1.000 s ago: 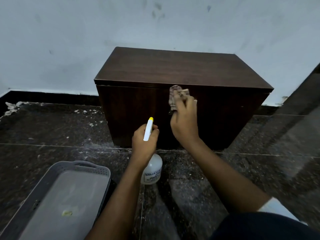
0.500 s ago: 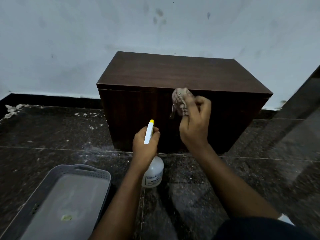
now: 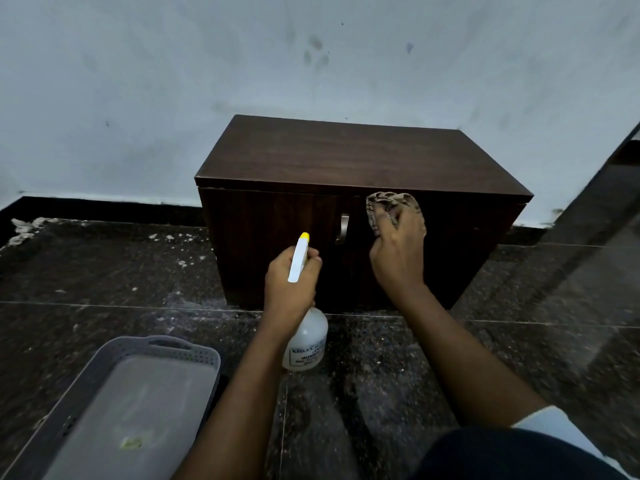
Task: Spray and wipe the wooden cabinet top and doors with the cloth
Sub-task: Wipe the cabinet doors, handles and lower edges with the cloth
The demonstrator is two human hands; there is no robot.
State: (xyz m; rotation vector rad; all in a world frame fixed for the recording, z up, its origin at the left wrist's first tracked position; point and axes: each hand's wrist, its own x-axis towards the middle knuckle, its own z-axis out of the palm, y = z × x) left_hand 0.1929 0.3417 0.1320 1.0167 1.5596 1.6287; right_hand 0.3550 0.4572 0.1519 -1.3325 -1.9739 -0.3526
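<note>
Wiping now: right hand (image 3: 398, 251) pressing the cloth (image 3: 389, 207) on the cabinet (image 3: 346, 161) front, right of middle in the frame.
Right hand: closed around the bunched cloth, fingers curled in, back of hand facing the camera.
Cloth: small and crumpled, touching the right door (image 3: 460, 244) near its top edge, just under the lip of the top.
Left hand: shut tight around the neck of the bottle (image 3: 306, 341), lower middle of the frame, away from the wood.
Bottle: held upright, yellow tip pointing up and toward the left door (image 3: 270, 244), clear body hanging under the fist.
Handle (image 3: 343, 228): silver, standing up and down, on the left door near the middle seam, just left of the cloth, between the two hands.
Cabinet: dark wood, long side running left to right across the frame, back against the white wall (image 3: 173, 98), sitting on the dark floor (image 3: 104, 271).
What counts next: bare door wood lies mostly right of and below the cloth, so a long sweep along the door looks right; right hand already there, left hand farther off.
Left to do, as a guess: rest of the right door, maybe the left door too; no telling from here if the top is clean.
Watch out: handle sits close, easy to snag the cloth on.
Basket (image 3: 104, 358): grey, lower left of the frame, on the floor, well apart from the cabinet.
</note>
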